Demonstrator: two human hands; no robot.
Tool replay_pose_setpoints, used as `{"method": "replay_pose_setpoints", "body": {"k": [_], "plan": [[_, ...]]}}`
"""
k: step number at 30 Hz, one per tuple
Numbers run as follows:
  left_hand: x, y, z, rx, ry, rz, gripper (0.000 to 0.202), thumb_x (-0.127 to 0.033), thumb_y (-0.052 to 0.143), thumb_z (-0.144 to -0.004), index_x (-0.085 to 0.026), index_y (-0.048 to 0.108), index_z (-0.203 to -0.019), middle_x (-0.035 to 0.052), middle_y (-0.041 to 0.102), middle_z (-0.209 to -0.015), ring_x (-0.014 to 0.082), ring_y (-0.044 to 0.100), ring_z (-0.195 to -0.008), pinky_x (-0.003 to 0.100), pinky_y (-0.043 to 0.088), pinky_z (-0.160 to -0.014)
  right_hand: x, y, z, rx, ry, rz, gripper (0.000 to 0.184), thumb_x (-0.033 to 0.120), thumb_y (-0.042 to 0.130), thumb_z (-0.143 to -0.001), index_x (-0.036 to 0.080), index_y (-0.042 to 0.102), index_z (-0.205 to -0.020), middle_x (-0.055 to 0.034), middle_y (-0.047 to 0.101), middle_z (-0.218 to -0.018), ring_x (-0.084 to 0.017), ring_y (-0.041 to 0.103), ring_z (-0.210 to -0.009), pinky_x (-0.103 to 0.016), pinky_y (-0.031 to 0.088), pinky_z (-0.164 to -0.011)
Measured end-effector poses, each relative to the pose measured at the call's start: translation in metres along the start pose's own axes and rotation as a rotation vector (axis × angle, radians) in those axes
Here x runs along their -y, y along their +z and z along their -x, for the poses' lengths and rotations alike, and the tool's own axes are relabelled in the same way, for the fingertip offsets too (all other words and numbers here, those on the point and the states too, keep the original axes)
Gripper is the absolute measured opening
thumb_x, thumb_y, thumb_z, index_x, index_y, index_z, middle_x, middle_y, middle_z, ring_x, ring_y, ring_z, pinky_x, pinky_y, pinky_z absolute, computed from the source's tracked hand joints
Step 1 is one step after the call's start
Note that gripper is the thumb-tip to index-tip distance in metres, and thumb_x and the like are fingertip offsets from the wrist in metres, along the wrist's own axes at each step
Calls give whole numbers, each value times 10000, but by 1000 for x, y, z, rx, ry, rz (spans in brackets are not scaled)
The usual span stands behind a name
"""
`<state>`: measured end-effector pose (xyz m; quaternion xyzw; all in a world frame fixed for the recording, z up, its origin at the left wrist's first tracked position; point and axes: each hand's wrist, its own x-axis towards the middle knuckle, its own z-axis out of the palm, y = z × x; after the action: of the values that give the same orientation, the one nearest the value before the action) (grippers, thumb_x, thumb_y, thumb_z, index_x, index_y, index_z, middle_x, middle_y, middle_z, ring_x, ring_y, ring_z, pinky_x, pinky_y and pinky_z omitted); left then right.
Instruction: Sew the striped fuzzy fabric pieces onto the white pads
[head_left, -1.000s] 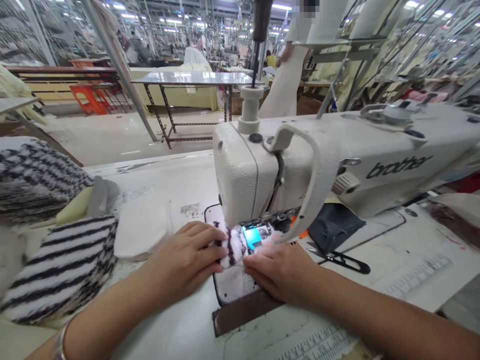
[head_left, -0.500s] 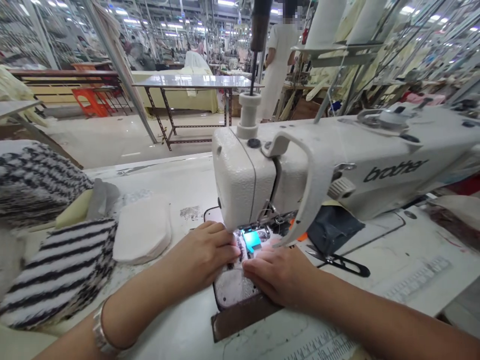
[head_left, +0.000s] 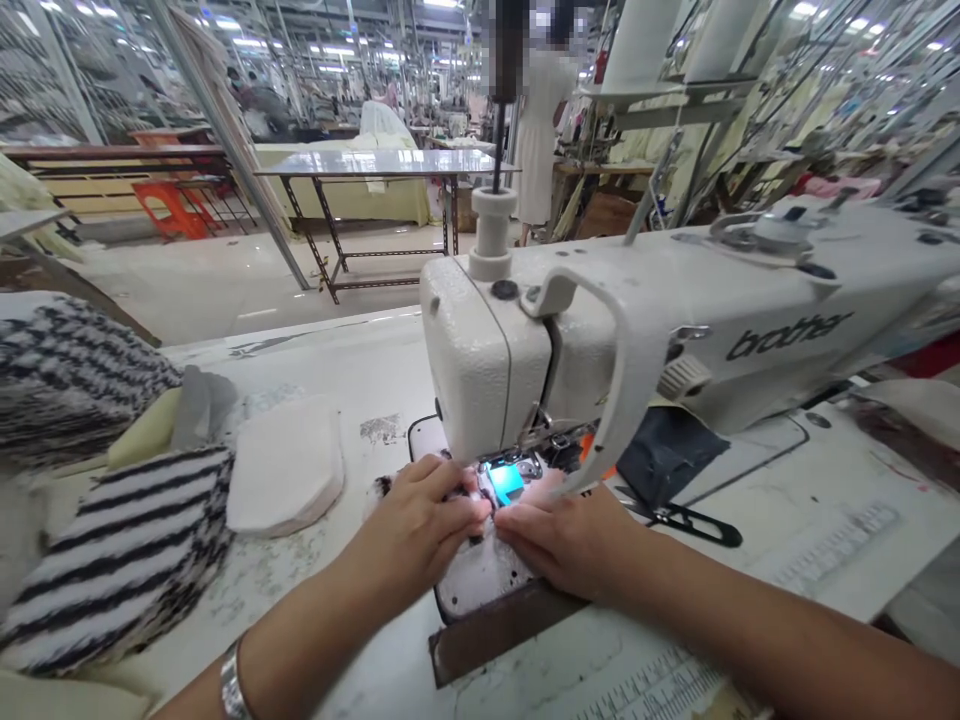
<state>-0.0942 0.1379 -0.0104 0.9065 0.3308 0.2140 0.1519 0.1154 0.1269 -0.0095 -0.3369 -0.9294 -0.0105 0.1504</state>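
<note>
Left grip (head_left: 431, 515), one: fingers bent, half closed, resting on the striped fuzzy piece (head_left: 383, 488); whether it pinches, we cannot tell. Right grip (head_left: 566, 530), one: fingers together, tips just beside the left's; its hold we cannot tell either. Striped fuzzy piece: mostly hidden beneath the left grip, at the metal plate (head_left: 480, 580). Further, we list: white sewing machine (head_left: 469, 350), above; black snips (head_left: 701, 524) and dark cloth (head_left: 667, 455), rightward; white pads (head_left: 285, 465), leftward on the tabletop (head_left: 352, 370).
</note>
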Motion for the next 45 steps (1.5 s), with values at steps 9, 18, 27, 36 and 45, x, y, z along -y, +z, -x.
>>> {"method": "replay_pose_setpoints", "body": {"k": [9,18,27,36,45], "plan": [[-16,17,0,-158,-153,-137,185,-183,477,-883,-212,660,-867,66,548,-858,219,474,-816,350,427,-690,-2,2,7,-49,-3,-49,244,226,390,-919,191,609,-818,-11,625,-671,-141,532,-627,-277,291,-595],[12,-22,-4,160,37,70,202,-225,466,-913,-231,662,-869,23,587,-908,160,532,-833,293,423,-785,-3,1,7,-56,13,-98,284,242,383,-925,192,650,-840,-14,631,-641,-139,522,-576,-265,293,-576],[-7,11,2,-168,-101,-44,178,-205,496,-881,-199,674,-880,79,556,-904,227,490,-884,374,465,-754,-6,1,7,-14,41,-49,300,270,389,-923,190,659,-818,-28,611,-622,-147,513,-600,-257,312,-582],[-32,-2,6,-32,-289,64,236,-199,436,-892,-181,649,-991,101,521,-1070,255,487,-1018,460,452,-877,-3,-19,10,7,-78,-83,281,258,406,-923,179,655,-816,-13,598,-648,-137,491,-575,-266,237,-541],[-50,-9,17,-34,-423,206,162,-191,404,-881,-174,520,-993,81,519,-1032,232,508,-976,441,452,-842,17,-21,25,55,-216,-96,167,215,476,-884,173,602,-782,-2,591,-638,-138,475,-600,-290,222,-565]]}}
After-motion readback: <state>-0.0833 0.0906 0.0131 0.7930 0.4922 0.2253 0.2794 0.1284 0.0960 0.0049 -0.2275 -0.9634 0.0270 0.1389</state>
